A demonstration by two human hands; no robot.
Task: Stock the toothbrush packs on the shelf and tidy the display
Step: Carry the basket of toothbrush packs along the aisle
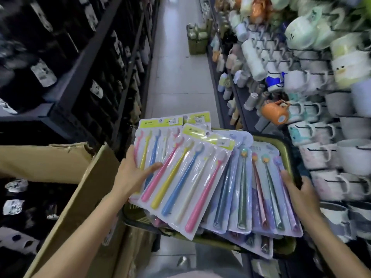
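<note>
I had both hands on the load. My left hand point(134, 173) gripped the packs point(192, 177) at their left edge, thumb laid across the top one. My right hand point(299, 189) clutched the basket point(286, 149) rim beside the purple packs point(259, 193). The packs lay fanned over the basket, above the aisle floor point(178, 73), a box point(66, 177) at my left and mugs point(321, 117) hanging right.
</note>
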